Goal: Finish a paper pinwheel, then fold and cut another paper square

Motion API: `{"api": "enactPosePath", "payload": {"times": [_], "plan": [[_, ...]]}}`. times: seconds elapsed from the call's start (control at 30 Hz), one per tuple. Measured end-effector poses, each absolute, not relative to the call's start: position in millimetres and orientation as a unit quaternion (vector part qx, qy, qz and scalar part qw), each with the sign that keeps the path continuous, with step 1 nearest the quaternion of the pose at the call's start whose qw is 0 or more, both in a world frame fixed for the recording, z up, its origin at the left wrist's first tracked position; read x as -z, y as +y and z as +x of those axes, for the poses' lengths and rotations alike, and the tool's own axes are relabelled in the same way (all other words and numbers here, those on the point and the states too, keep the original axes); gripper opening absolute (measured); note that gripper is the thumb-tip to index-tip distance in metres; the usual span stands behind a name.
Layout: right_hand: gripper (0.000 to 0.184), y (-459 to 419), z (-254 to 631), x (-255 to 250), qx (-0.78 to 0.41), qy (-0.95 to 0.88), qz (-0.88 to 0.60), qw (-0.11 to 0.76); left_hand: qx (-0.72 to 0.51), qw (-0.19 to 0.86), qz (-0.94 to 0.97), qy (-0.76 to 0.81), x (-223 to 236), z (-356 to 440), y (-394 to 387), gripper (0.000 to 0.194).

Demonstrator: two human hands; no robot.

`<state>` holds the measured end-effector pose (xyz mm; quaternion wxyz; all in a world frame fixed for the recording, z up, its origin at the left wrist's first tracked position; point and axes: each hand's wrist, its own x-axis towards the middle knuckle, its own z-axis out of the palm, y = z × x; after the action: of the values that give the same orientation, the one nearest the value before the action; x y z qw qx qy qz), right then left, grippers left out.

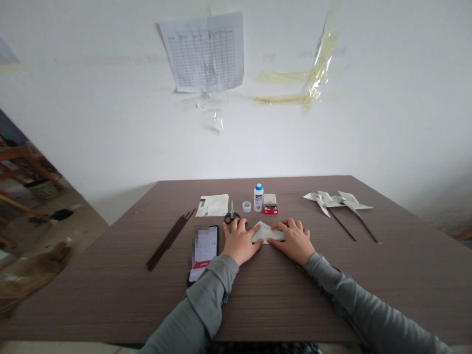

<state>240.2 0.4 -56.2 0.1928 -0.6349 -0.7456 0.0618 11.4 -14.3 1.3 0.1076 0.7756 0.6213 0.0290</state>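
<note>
A folded piece of pale printed paper (267,232) lies flat on the brown wood-grain table (295,300). My right hand (293,241) rests with its fingertips on the paper's right part. My left hand (241,241) lies to the paper's left, its thumb side at the paper's left end. Black-handled scissors (231,215) lie just beyond my left fingertips. Neither hand is closed around anything.
Along the far side stand a white glue bottle (258,197), a small clear cup (247,206), a red box (270,203) and papers (212,205). Dark sticks (170,240), a phone (204,250) and paper pinwheels on sticks (334,202) lie on the table.
</note>
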Motion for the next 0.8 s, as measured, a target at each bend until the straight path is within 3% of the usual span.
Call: {"api": "enactPosePath", "payload": {"times": [0.3, 0.8], "plan": [[0.051, -5, 242, 41, -0.099, -0.715, -0.677, 0.139, -0.034, 0.106, 0.774, 0.623, 0, 9, -13, 0.064], [0.055, 12, 288, 49, -0.099, -0.706, -0.692, 0.113, -0.040, 0.111, 0.772, 0.624, 2, 7, -13, 0.064]]}}
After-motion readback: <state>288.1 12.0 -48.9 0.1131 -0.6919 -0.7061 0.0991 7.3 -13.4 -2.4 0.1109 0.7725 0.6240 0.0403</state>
